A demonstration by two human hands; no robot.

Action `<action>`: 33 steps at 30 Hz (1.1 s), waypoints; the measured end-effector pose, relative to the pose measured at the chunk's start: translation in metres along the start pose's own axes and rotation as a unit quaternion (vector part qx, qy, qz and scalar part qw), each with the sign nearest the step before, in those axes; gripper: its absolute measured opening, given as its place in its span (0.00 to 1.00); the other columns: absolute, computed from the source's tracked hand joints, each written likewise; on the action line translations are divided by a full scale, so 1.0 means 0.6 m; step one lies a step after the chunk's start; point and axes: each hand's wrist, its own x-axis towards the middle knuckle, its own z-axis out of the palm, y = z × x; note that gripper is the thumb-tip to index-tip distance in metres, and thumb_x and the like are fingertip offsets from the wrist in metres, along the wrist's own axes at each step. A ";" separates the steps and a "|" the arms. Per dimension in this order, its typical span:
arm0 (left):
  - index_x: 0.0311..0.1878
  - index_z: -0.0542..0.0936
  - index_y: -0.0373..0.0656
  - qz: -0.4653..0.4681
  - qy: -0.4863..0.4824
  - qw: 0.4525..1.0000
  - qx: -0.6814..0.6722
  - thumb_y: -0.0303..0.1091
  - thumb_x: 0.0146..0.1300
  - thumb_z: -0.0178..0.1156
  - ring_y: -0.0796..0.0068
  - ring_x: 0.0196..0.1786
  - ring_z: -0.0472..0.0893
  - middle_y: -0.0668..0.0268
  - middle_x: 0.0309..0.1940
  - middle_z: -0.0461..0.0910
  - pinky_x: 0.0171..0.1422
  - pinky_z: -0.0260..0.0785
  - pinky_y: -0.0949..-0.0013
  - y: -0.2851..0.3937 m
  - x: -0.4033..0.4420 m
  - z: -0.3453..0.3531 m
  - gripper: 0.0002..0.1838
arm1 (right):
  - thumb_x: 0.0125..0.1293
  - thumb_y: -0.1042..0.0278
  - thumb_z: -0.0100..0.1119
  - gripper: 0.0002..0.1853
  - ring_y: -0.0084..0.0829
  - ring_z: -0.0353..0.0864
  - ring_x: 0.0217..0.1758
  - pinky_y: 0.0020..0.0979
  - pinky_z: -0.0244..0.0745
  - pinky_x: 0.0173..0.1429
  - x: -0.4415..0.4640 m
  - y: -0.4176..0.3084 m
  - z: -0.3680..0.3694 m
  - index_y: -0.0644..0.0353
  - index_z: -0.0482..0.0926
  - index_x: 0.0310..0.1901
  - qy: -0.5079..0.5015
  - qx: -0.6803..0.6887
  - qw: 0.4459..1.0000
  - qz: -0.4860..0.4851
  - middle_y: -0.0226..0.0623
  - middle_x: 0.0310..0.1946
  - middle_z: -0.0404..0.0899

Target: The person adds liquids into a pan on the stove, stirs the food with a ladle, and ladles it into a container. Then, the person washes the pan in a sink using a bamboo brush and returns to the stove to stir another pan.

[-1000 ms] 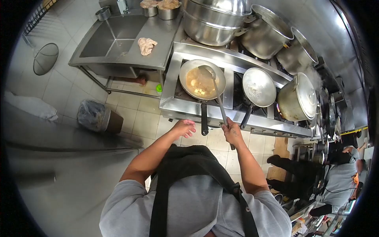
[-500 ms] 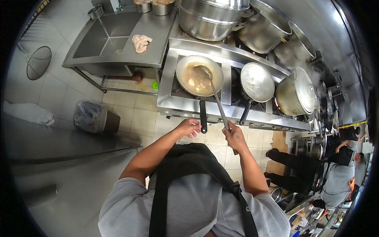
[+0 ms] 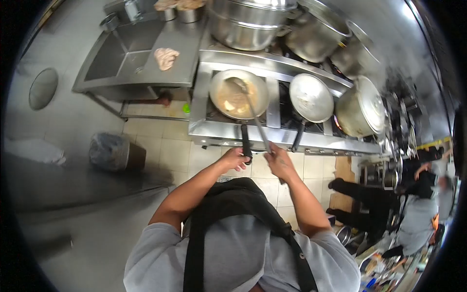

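My right hand (image 3: 279, 161) is closed round the long metal handle of a ladle (image 3: 256, 119). The ladle's bowl dips into brownish liquid with pale pieces in a frying pan (image 3: 217, 104) on the left of the stove. At the end of the pan's black handle, my left hand (image 3: 235, 159) has its fingers curled against it; the hold is partly blurred. To the right, a second frying pan (image 3: 311, 97) sits on its own burner, with whitish residue inside and its handle toward me.
A lidded pot (image 3: 357, 109) stands at the stove's right, with tall pots (image 3: 314, 36) and a steamer (image 3: 241, 31) behind. Left are a sink counter (image 3: 182, 78) with a crumpled cloth (image 3: 166, 58) and a lined bin (image 3: 131, 155). A co-worker (image 3: 413, 214) is at right.
My left hand has come up from beside the pan handle and closed on its end. The ladle bowl has shifted slightly left within the pan. The whole view has shifted a little.
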 end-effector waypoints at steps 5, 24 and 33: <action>0.51 0.74 0.43 0.005 0.002 1.000 0.018 0.36 0.64 0.60 0.76 0.32 0.81 0.66 0.39 0.80 0.31 0.73 0.72 0.009 -0.001 0.007 0.14 | 0.65 0.68 0.54 0.12 0.38 0.78 0.23 0.39 0.71 0.30 0.051 -0.043 0.005 0.66 0.72 0.46 -0.119 0.108 0.979 0.126 0.46 0.24 0.79; 0.57 0.71 0.44 -0.034 0.029 0.999 0.016 0.43 0.64 0.59 0.75 0.34 0.80 0.64 0.41 0.82 0.35 0.72 0.70 -0.015 0.001 -0.055 0.22 | 0.65 0.68 0.57 0.27 0.29 0.71 0.21 0.31 0.68 0.29 -0.057 -0.012 -0.024 0.66 0.66 0.64 -0.048 0.072 0.988 0.132 0.36 0.20 0.71; 0.59 0.70 0.43 -0.023 0.191 0.977 -0.093 0.43 0.64 0.57 0.72 0.32 0.80 0.61 0.40 0.82 0.35 0.74 0.65 -0.119 -0.051 -0.216 0.23 | 0.63 0.68 0.58 0.26 0.48 0.83 0.39 0.37 0.74 0.47 -0.022 -0.054 -0.062 0.66 0.68 0.62 0.039 0.034 0.996 0.074 0.57 0.34 0.80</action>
